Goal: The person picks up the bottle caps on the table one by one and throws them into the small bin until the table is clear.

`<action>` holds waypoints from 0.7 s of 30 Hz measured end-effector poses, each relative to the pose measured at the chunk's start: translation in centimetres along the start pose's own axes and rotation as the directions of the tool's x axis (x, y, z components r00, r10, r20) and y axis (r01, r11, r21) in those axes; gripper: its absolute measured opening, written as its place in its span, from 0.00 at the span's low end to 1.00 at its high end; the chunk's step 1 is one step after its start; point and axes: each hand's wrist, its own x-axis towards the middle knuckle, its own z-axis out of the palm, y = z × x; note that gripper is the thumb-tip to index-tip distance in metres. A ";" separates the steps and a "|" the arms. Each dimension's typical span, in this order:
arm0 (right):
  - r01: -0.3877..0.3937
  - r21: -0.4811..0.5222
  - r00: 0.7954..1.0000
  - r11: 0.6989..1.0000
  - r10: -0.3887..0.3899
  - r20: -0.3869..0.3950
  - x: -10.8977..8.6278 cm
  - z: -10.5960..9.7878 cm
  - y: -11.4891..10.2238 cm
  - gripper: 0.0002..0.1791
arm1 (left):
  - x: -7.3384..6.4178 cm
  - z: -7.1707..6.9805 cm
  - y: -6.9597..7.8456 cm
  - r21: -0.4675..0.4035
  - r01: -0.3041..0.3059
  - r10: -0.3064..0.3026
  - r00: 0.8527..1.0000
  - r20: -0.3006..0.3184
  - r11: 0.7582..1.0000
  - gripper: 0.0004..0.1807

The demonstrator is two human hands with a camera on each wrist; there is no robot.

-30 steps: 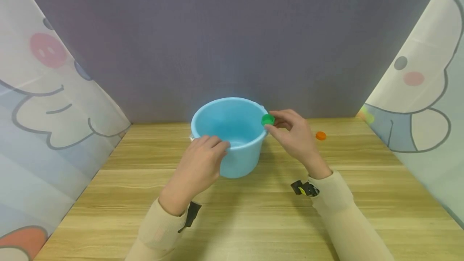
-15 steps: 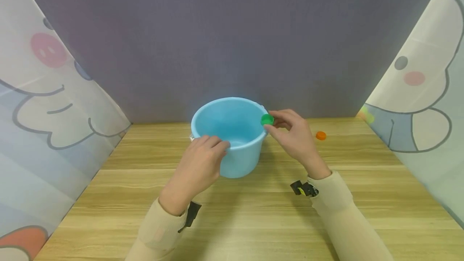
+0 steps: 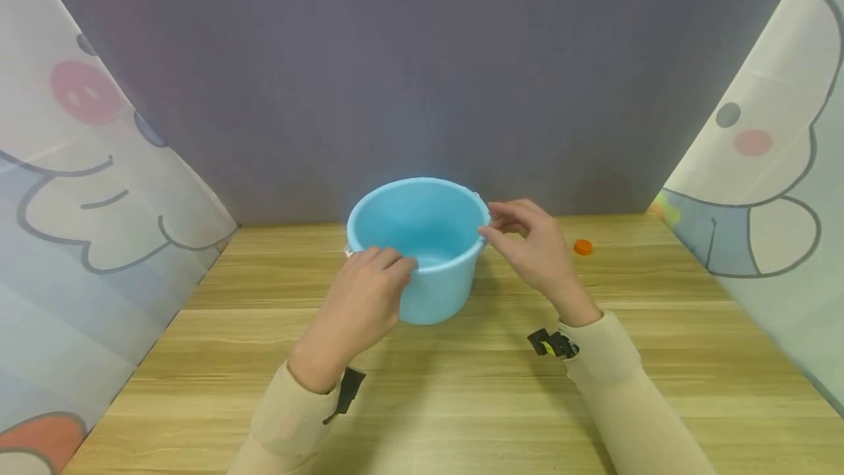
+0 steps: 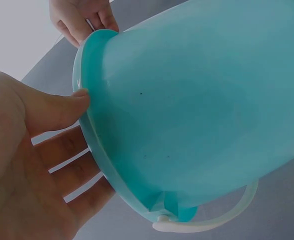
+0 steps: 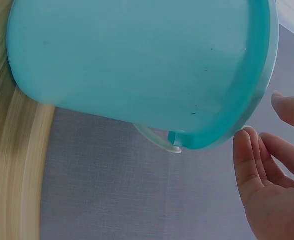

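Left grip (image 3: 368,295) pinches the bucket (image 3: 438,295) by its rim, thumb outside; right grip (image 3: 541,248), from where I stand, is parted, nothing between thumb and fingers; the green cap it held a moment ago is out of sight, so presumably dropped inside; bucket upright on the counter (image 3: 461,394); orange cap (image 3: 583,247) outside, to the right, untouched.

The left hand (image 4: 22,175) grips the blue bucket (image 4: 197,100) by its rim (image 4: 99,155).
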 end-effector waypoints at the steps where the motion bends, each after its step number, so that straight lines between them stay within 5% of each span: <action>1: -0.002 0.001 1.000 1.000 0.002 0.001 0.0 0.0 0.0 0.20 | 0.0 0.0 0.0 0.000 0.000 0.000 1.000 -0.001 1.000 0.08; 21: 0.001 -0.013 1.000 1.000 -0.001 0.003 0.0 -0.3 -0.1 0.19 | 0.1 0.0 0.1 0.007 -0.004 0.004 1.000 -0.006 1.000 0.08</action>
